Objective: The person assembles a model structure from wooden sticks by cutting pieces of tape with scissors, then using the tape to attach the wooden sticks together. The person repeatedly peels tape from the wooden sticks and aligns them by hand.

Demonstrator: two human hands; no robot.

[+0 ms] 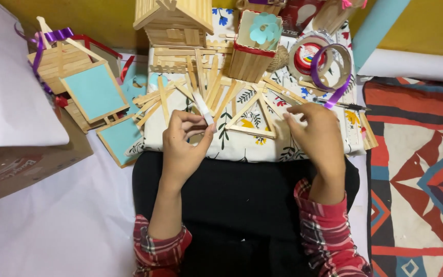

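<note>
My left hand [183, 141] grips a small white glue tube [203, 109], tilted with its tip pointing up and left. My right hand [318, 134] rests with curled fingers on the floral cloth [252, 146], fingertips just right of a triangle made of wooden craft sticks [252, 117]. Whether it pinches anything I cannot tell. Several loose craft sticks [196, 87] lie fanned out on the cloth beyond both hands. Both sleeves are red plaid.
A stick-built house [173, 20] and a stick box with a blue paper flower [255, 46] stand at the back. Tape rolls and purple ribbon [326, 64] sit at right. Stick frames with turquoise panels [91, 90] lie at left, beside white paper and a cardboard box [26, 164]. A patterned rug [421, 179] is at right.
</note>
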